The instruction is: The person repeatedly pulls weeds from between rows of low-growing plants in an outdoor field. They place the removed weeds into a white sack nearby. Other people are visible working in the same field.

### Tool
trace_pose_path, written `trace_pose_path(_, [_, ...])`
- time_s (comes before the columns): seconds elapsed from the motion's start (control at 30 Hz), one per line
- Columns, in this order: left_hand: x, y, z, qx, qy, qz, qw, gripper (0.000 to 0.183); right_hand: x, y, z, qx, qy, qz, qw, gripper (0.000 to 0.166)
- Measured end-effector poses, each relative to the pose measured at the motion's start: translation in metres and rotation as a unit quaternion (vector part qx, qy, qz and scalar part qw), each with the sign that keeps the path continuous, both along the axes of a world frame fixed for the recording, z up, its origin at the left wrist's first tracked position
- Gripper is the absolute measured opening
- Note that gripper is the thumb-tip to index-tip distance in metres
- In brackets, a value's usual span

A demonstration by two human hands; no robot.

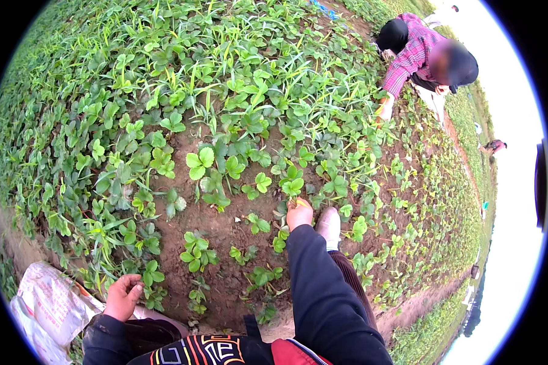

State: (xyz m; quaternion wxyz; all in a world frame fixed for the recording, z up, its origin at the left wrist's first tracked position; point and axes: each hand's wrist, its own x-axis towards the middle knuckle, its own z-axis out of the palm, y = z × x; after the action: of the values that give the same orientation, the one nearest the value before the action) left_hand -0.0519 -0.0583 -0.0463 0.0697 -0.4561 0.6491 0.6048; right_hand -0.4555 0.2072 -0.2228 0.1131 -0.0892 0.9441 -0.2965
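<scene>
My right hand (300, 213) reaches in among low strawberry plants, just below a bright green strawberry plant (293, 183). Its fingers are closed around a thin yellowish blade (301, 203), the lower part of which the hand hides. Close beside that hand, to its right, is my shoe (329, 224). At lower left, my left hand (124, 295) hovers with bent fingers and a gap between thumb and forefinger, and nothing shows in it. A small strawberry plant (152, 273) grows next to its fingertips. Bare brown soil (178, 242) lies between the hands.
A white printed plastic sack (55, 303) lies at lower left. Grass blades (205, 107) stand thick among the strawberry leaves farther out. At upper right a co-worker in a checked shirt (413, 54) bends over the bed, one hand (386, 109) in the plants. A soil path (411, 308) runs at lower right.
</scene>
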Motion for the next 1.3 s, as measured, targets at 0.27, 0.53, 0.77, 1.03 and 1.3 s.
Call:
trace_pose_path(0.27, [0.005, -0.001, 0.0, 0.01, -0.001, 0.008, 1.0, 0.021, 0.015, -0.008, -0.011, -0.103, 0.027, -0.071, 0.992, 0.019])
trace_pose_path(0.53, [0.006, -0.001, -0.003, 0.012, -0.006, 0.008, 1.0, 0.022, -0.012, -0.035, 0.019, 0.128, 0.058, -0.081, 0.987, 0.019])
trace_pose_path(0.77, [0.007, -0.002, -0.003, 0.009, -0.015, 0.005, 1.0, 0.022, -0.008, -0.035, 0.005, 0.009, 0.083, -0.213, 0.974, 0.015])
trace_pose_path(1.03, [0.0, 0.0, -0.003, 0.019, -0.014, -0.001, 1.0, 0.023, -0.02, 0.003, -0.009, 0.0, 0.051, -0.074, 0.996, 0.012])
trace_pose_path(1.3, [0.001, 0.001, -0.004, 0.004, -0.021, -0.005, 1.0, 0.022, 0.009, 0.006, 0.01, -0.047, -0.08, 0.023, 0.995, 0.019])
